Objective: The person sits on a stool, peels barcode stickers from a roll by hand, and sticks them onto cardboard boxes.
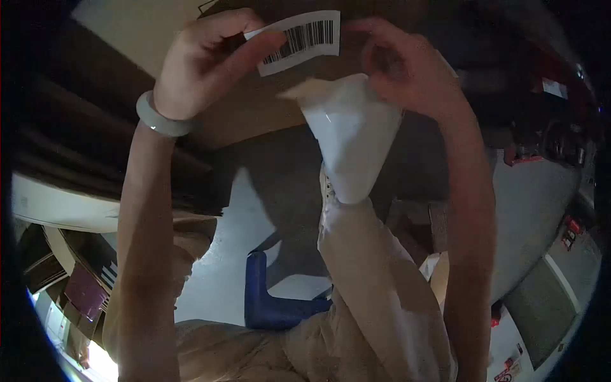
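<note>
A white barcode label point(312, 39) is pinched between the thumb and fingers of my left hand point(213, 60), at the top of the view over brown cardboard point(254, 118). My left wrist has a pale bangle on it. To the right of the label, a small gap away from it, my right hand point(407, 67) has its fingers curled. A white curved sheet point(356, 137) hangs down from under my right hand, its lower end over my knee; its upper edge is partly hidden by the fingers.
Stacked dark cardboard edges point(95, 140) stand at the left. A blue bent frame point(280, 309) is on the grey floor point(226, 274) between my legs. Red items point(571, 232) and a purple panel point(84, 293) show near the edges of the view.
</note>
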Tool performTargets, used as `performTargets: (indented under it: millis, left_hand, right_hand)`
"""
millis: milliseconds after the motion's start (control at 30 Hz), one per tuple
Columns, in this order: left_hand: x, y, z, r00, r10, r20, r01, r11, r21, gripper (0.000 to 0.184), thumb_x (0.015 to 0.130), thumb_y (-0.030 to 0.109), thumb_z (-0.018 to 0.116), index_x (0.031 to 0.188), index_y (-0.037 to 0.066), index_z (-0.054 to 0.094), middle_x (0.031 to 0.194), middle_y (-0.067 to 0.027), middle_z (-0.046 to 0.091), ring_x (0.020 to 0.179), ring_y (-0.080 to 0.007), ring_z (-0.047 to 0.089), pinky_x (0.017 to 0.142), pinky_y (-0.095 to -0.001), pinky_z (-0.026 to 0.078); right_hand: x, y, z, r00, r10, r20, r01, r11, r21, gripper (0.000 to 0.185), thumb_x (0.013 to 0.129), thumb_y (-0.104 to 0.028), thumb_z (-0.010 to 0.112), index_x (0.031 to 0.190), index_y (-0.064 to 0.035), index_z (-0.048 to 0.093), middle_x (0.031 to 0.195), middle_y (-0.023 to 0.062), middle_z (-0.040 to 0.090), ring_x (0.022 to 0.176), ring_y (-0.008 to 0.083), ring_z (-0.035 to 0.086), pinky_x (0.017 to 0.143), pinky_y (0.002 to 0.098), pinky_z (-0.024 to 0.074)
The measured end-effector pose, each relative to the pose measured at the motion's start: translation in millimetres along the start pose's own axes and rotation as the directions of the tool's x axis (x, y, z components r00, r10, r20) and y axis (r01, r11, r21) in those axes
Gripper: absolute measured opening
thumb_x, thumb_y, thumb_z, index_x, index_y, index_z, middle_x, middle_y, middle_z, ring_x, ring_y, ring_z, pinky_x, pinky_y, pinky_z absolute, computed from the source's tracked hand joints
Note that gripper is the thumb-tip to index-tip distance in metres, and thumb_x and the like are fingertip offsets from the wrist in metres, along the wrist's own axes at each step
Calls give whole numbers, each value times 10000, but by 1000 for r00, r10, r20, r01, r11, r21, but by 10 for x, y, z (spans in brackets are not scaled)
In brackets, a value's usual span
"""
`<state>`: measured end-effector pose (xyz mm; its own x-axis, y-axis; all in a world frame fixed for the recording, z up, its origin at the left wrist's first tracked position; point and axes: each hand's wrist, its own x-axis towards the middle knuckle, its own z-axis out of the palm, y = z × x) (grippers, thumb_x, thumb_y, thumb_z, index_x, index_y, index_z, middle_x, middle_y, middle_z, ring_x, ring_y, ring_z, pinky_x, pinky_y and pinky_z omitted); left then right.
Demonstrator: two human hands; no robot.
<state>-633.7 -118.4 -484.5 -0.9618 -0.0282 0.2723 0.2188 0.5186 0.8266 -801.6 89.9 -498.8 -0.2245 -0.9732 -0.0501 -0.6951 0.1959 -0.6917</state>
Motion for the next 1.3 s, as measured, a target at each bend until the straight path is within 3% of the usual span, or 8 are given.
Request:
performTargets:
  millis: [67,133,200,300,400,500,800,1300]
  left_hand:
    - [25,3,-2,995,58,83,-70,988,138,112,883,89,524,932,32,607,768,-11,583,663,-70,540,567,-200,435]
    - [53,6,47,997,-56,48,52,996,77,109,881,104,532,916,34,607,770,-12,580,671,-75,542,579,-205,441]
    - [71,-44,62,999,-41,28,37,991,126,111,879,118,538,905,36,608,768,-14,578,669,-77,543,582,-208,446]
    - [70,-69,88,1000,3,-1,-3,983,183,112,876,131,545,897,43,610,757,-14,575,657,-81,545,576,-215,450]
    - [81,-25,90,1000,-24,-17,27,977,211,108,869,137,555,879,46,613,739,-14,573,642,-86,548,566,-227,452]
    - [81,29,107,996,-82,-43,91,952,291,120,858,158,572,856,46,615,708,-22,573,615,-94,552,550,-239,453]
    - [121,199,211,923,-269,-276,381,748,544,262,838,346,568,818,95,637,613,-74,596,521,-198,585,488,-307,457]
    - [210,135,339,844,-311,-437,536,451,714,392,810,528,496,795,164,642,648,-87,615,621,-296,618,526,-391,492]
  right_hand:
    - [52,-83,-21,996,83,44,-87,990,107,463,729,-168,675,1158,-113,509,743,2,587,672,82,551,600,231,451]
    - [114,-101,1,982,160,103,-179,962,207,370,736,-186,684,1072,-84,567,735,-11,584,664,60,532,590,222,440]
    - [176,-81,34,964,267,-8,-257,935,245,296,756,-228,685,995,-70,612,740,-9,594,643,58,523,584,218,432]
    - [212,-40,100,968,205,-143,-157,943,293,242,779,-234,664,944,-59,637,745,-2,608,645,52,521,581,209,420]
    - [250,-99,84,934,333,-127,-267,889,371,244,784,-237,661,942,-53,646,751,4,618,669,53,532,592,203,422]
    - [267,-66,122,944,291,-158,-205,888,412,222,788,-223,657,925,-49,656,751,-1,620,676,49,530,590,207,423]
    - [328,-143,211,912,298,-282,-236,943,234,217,785,-239,632,887,-50,665,780,88,656,681,158,626,622,286,495]
    - [438,-117,341,855,250,-454,-257,965,46,219,758,-259,617,836,-60,667,759,117,651,691,244,644,643,349,510]
